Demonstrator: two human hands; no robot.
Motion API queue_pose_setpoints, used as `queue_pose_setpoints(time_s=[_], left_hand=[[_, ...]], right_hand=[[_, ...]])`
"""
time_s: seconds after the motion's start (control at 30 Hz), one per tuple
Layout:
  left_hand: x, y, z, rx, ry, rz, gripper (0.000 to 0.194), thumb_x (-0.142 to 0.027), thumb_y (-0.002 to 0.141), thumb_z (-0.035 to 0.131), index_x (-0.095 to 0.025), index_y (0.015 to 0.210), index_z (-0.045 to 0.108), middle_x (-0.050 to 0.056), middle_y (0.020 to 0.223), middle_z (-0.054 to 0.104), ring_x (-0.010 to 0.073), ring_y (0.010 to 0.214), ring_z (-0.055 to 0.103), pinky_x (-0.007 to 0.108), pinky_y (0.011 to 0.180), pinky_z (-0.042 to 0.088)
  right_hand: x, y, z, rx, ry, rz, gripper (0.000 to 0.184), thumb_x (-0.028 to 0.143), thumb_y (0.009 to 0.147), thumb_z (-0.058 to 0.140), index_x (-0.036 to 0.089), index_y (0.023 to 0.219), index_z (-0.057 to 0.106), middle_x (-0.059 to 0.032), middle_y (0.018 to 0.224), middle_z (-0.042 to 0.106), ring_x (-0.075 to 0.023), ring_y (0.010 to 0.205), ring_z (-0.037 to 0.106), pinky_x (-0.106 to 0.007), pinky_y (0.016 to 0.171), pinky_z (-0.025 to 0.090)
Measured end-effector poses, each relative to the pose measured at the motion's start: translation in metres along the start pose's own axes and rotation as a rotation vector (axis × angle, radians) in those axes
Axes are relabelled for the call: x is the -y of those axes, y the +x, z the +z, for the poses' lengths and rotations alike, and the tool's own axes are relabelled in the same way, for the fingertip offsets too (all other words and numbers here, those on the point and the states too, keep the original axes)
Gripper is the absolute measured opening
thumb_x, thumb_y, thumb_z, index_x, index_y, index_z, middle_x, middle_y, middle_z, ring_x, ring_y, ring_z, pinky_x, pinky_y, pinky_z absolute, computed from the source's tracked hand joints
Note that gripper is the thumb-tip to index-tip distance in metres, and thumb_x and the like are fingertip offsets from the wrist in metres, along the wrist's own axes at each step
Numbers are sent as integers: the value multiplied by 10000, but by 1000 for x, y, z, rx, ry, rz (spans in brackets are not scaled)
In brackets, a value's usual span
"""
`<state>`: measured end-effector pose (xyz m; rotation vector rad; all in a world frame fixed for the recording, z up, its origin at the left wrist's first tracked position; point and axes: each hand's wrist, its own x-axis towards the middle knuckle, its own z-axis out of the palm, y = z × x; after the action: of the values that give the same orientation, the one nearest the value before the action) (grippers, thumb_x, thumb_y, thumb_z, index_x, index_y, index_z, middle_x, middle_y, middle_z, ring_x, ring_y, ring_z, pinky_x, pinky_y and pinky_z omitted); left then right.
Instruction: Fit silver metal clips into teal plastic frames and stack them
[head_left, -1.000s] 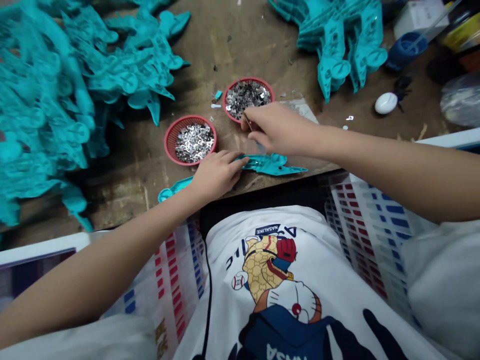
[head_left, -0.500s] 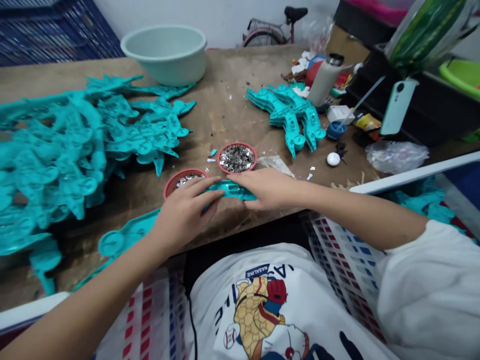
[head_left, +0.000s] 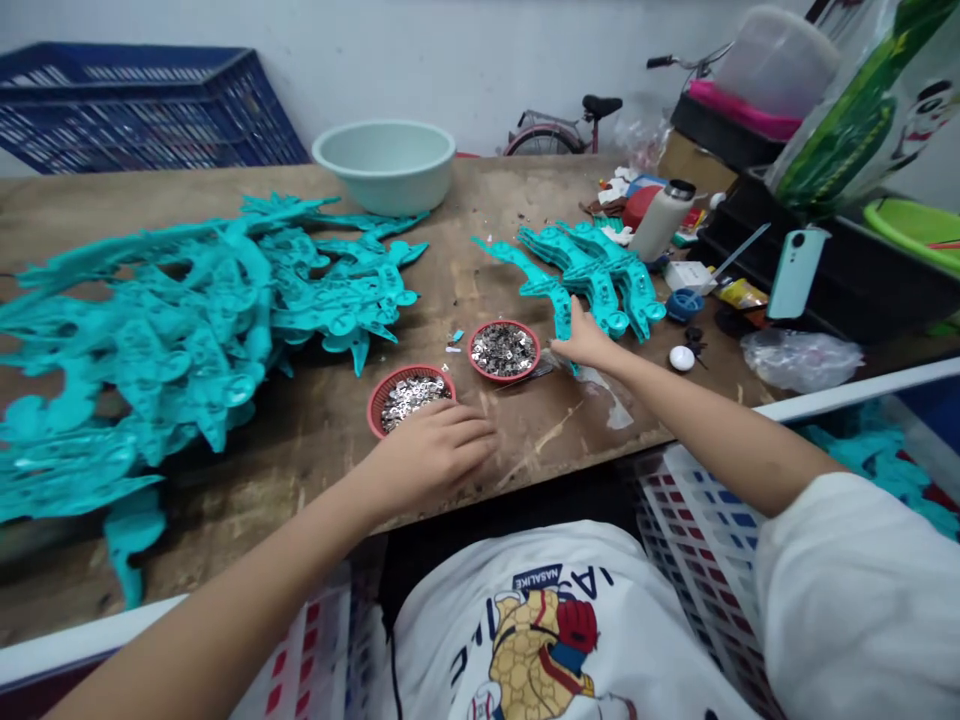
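Clock directions are read from the middle of my head view, with 12 at the far side.

Surface: a worn brown wooden table (head_left: 457, 265), scuffed and dotted with scraps. A pale wall (head_left: 487, 60) stands behind it, with a blue crate (head_left: 150, 110) at 10 and a bicycle (head_left: 592, 120) at 1.

Right hand (head_left: 586, 338): at 2, close to the middle, thumb and fingers pinching the near end of a teal part (head_left: 559, 308). The part lies just beside the teal stack (head_left: 604, 275); I cannot tell whether they touch.

Left hand (head_left: 442, 450): at 7, palm down, fingers loosely together and slightly bent, pinching nothing visible. It overlaps the near basket (head_left: 377, 405) in my view; contact cannot be confirmed.

Other items: the far basket (head_left: 505, 381), filled with metal clips (head_left: 502, 348), sits between the teal pile (head_left: 187, 310) at 9 and the right hand. A basin (head_left: 386, 175) stands at 11.

Obstructions: bottle (head_left: 664, 222), cup (head_left: 684, 305), phone (head_left: 797, 275) and plastic bag (head_left: 802, 362) crowd the 2 to 3 sector, beyond the right forearm.
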<state>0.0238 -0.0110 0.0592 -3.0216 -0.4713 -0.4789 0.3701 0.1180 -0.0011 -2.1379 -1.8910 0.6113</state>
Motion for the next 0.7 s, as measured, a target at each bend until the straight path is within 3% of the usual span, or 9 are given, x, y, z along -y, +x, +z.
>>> queue_pose_setpoints(time_s=[0.23, 0.3, 0.37, 0.43, 0.5, 0.57, 0.63, 0.7], left_hand=[[-10, -2, 10, 131, -12, 5, 214, -257, 1154, 630, -200, 1260, 807, 80, 1210, 894, 236, 1107, 812, 404, 946, 584], [-13, -3, 14, 175, 36, -19, 208, -274, 1163, 625, -214, 1236, 810, 86, 1178, 893, 242, 1108, 806, 406, 939, 572], [-10, -4, 14, 214, 107, -77, 220, -270, 1167, 617, -227, 1250, 816, 94, 1191, 893, 257, 1141, 799, 421, 956, 568], [6, -5, 8, 227, 182, -225, 271, -242, 1146, 616, -230, 1331, 814, 115, 1292, 882, 295, 1231, 784, 455, 990, 579], [35, -5, -3, 213, 257, -475, 415, -219, 1123, 586, -214, 1498, 762, 163, 1501, 810, 356, 1392, 726, 511, 1051, 592], [74, -7, -16, 200, 325, -778, 590, -205, 1121, 518, -165, 1703, 602, 227, 1747, 621, 413, 1592, 582, 576, 1166, 567], [111, -12, -26, 242, 330, -1045, 747, -263, 1109, 556, -117, 1825, 398, 259, 1897, 402, 455, 1747, 368, 614, 1284, 493], [140, -17, -32, 320, 279, -1205, 818, -301, 1088, 617, -108, 1834, 341, 265, 1896, 394, 459, 1742, 355, 606, 1307, 474]], right_hand=[[8, -12, 2, -52, -282, -25, 896, 373, 1128, 729, 46, 1851, 313, -349, 1696, 494, -445, 1539, 624, -477, 1299, 493], [12, -21, 0, -15, -384, -48, 737, 363, 1148, 684, 51, 1774, 451, -349, 1719, 482, -444, 1505, 647, -471, 1263, 514], [15, -28, 0, 67, -431, -57, 514, 299, 1165, 595, 38, 1607, 637, -349, 1630, 588, -433, 1428, 702, -465, 1195, 555], [18, -32, 2, 163, -420, -66, 409, 241, 1166, 524, 34, 1427, 762, -344, 1448, 723, -430, 1331, 761, -466, 1111, 594], [20, -33, 4, 232, -401, -93, 408, 187, 1152, 489, 33, 1373, 795, -335, 1338, 783, -435, 1294, 787, -468, 1064, 608], [22, -32, 4, 270, -395, -123, 434, 136, 1127, 479, 23, 1430, 769, -336, 1365, 784, -441, 1320, 784, -472, 1062, 606], [24, -33, 2, 278, -392, -154, 459, 102, 1107, 476, 14, 1475, 735, -336, 1408, 771, -437, 1339, 780, -466, 1071, 601], [27, -38, -4, 256, -385, -183, 472, 104, 1108, 461, 21, 1499, 712, -333, 1448, 753, -437, 1349, 776, -470, 1077, 600]])
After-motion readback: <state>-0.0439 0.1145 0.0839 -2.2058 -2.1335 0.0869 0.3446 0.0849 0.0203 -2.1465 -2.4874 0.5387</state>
